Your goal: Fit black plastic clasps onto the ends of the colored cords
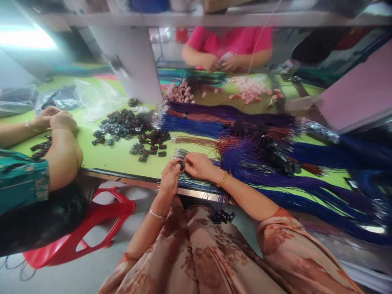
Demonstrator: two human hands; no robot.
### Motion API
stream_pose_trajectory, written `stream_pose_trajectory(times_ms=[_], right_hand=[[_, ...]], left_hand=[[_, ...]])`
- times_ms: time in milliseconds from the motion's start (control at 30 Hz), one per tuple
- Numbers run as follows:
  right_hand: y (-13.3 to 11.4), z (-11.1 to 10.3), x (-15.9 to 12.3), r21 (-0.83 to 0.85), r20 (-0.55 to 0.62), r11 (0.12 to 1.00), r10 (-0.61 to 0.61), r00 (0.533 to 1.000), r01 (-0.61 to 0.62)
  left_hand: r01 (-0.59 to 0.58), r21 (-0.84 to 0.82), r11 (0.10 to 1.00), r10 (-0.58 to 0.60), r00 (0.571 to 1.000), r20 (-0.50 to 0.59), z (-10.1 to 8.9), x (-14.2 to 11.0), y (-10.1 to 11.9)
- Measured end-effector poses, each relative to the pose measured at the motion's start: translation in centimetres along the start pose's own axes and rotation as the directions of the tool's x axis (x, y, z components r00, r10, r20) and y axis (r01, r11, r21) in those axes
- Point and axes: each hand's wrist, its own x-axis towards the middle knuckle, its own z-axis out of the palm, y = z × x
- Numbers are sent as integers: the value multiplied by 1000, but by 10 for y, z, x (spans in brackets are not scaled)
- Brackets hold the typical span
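Observation:
My left hand (170, 176) and my right hand (198, 165) meet at the near edge of the green table (119, 157). The fingers of both are pinched together round a small black connector (182, 164) and the ends of thin blue wires (196, 181). A large bundle of blue, purple and orange wires (245, 139) spreads to the right of my hands. Loose black connectors with red parts (147, 147) lie in a heap to the left, a short way beyond my left hand. A few finished black connectors (223, 217) hang over my lap.
A person in a teal sleeve (21, 179) works at the left beside a red plastic stool (92, 224). Across the table a person in pink (229, 45) handles pink parts (249, 90). A grey post (134, 65) stands mid-table. Clear plastic bags (92, 98) lie at back left.

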Motion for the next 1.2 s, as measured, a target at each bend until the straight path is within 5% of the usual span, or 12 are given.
stream_pose_trajectory(times_ms=[333,433,500,600,667,833,1000,1067,1133,1200], right_hand=[[-5,-15,-1,152,78,987,38,996,-49],[6,-39,-7,140,-43,989,57,997,-51],[24,-64,-16,124,-266,984,155,951,-126],[63,-102,-39,11,-573,918,331,749,-397],[90,-116,-58,-91,-648,804,400,648,-588],[131,-114,-88,-321,-608,588,473,637,-743],[139,-114,-97,-251,-580,680,465,669,-689],[139,-116,-104,-234,-612,717,415,673,-656],[138,-117,-111,-267,-618,722,381,688,-639],[132,-120,-116,-308,-588,709,382,713,-634]], left_hand=[[17,-23,1000,-17,1000,4,1,0,2],[33,-61,998,-34,999,-10,3,-2,5],[29,-80,996,-31,999,-25,4,-2,6],[12,-65,998,-15,999,-45,5,-3,5],[10,-59,998,-14,998,-64,6,-3,3],[14,-34,999,-17,997,-78,11,-5,1],[-125,159,979,133,990,-43,-4,3,16],[-272,392,879,312,949,-42,-19,13,29],[-385,690,613,493,869,47,-35,25,42],[-414,857,306,522,826,213,-47,37,50]])
